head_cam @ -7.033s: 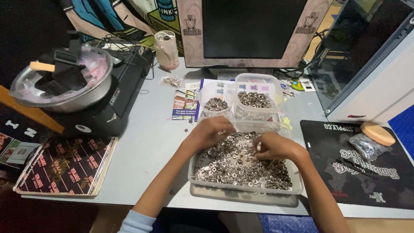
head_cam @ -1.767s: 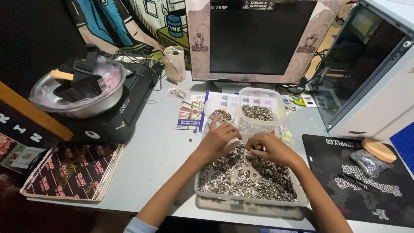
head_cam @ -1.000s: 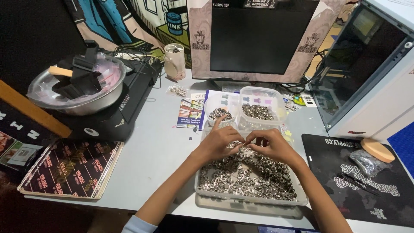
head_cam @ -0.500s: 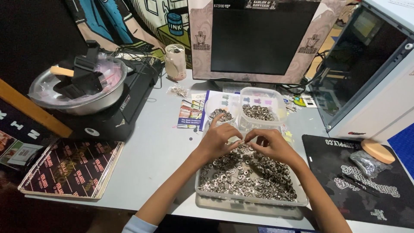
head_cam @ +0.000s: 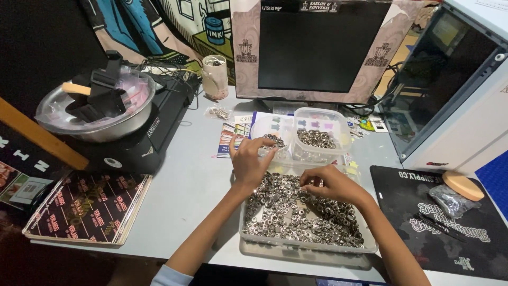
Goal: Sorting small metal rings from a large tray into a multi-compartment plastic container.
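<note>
A clear rectangular tray (head_cam: 370, 246) full of small silver metal rings lies at the front of the grey desk. My left hand (head_cam: 248, 161) is raised over the tray's far left corner, fingers pinched at the rim of a small clear tub (head_cam: 267, 127) that holds a few rings. My right hand (head_cam: 330, 184) rests in the tray's pile, fingers curled among the rings. A second clear tub (head_cam: 341, 135) with more rings stands right of the first. Whether either hand pinches a ring cannot be made out.
A dark monitor (head_cam: 317, 47) stands behind the tubs, a computer case (head_cam: 450, 90) at right. A metal bowl (head_cam: 90, 130) sits on a black machine (head_cam: 153, 137) at left. A black mat (head_cam: 476, 249), a printed box (head_cam: 79, 206) and a cup (head_cam: 214, 77) are also on the desk.
My left hand has lifted out of the tray and reached to the small tub's rim. My right hand stayed in the pile of rings.
</note>
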